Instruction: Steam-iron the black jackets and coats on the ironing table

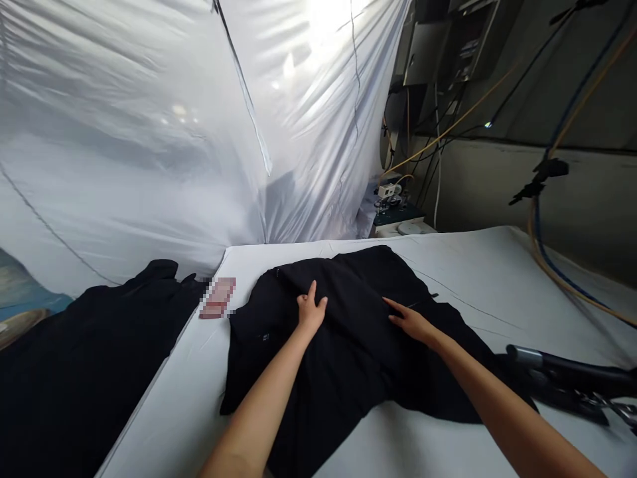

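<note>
A black garment (343, 332) is lying spread and slightly rumpled on the white-covered table (199, 385), extending beneath both hands and beyond the fingertips toward the table's far edge. The left hand (312, 313) is resting on its upper middle, index finger pointing away, thumb spread wide, other fingers curling, gripping nothing visible. The right hand (414, 324) is lying over the cloth farther right, index finger reaching leftward, another finger bending below it; its fingers are parting loosely, pinching no visible fold. Fabric is stretching between the two hands. Dark cloth (94, 372) is lying left of the table.
</note>
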### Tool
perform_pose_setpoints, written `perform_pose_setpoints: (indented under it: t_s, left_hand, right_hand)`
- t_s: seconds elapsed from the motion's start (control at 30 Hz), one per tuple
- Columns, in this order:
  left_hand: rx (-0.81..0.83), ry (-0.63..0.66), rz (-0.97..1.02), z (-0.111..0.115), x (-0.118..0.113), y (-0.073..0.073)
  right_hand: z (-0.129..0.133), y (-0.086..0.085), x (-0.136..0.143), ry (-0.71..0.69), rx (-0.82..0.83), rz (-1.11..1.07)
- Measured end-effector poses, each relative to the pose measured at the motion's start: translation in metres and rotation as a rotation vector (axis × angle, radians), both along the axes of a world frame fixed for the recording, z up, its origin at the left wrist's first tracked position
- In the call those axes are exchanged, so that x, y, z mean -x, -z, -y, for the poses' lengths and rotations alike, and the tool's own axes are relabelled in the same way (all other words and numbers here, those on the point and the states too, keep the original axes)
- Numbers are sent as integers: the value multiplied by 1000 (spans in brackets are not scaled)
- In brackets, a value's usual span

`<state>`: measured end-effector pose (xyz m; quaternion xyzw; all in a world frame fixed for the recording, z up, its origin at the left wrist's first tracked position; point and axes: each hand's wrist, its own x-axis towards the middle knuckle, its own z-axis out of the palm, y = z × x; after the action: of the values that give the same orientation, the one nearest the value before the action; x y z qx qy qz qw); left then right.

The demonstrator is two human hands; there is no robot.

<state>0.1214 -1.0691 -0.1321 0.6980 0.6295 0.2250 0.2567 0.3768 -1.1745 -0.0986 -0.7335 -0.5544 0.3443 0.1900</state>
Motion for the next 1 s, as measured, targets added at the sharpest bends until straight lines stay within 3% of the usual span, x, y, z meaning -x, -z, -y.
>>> perform_pose_setpoints:
  t_s: [0.1, 0.2, 0.27, 0.37, 0.43, 0.53, 0.6, 0.7, 0.8, 0.87, 1.0]
  left_hand:
    - [-3, 14, 24, 15, -6, -10]
    - [-79, -77, -112, 14, 2, -25]
    - [-145, -71, -229, 15, 6, -32]
    - [-229, 200, -341, 23, 3, -31]
    - [-167, 375, -407, 29, 0, -22]
    - [79, 446, -495, 38, 1, -5]
    - [175, 459, -518, 41, 5, 1]
    - [81, 462, -533, 39, 8, 1]
    - [-170, 427, -543, 25, 8, -5]
    - [-293, 453, -530, 9, 8, -9]
    - [-265, 604, -542, -34, 15, -12]
  right_hand:
    - [-2, -19, 24, -3, -80, 105]
    - [-1, -37, 55, -61, -2, 304]
    - [4, -37, 81, -36, 40, 453]
    - [15, -17, 118, 11, 23, 554]
    - [24, 7, 134, 6, -5, 600]
    - [40, 43, 139, 6, -27, 643]
    - [48, 58, 134, 4, -32, 644]
    - [49, 57, 132, -2, 45, 639]
    - [38, 40, 146, 27, 181, 623]
    - [31, 33, 163, 108, 187, 593]
    - [29, 45, 191, 311, 114, 627]
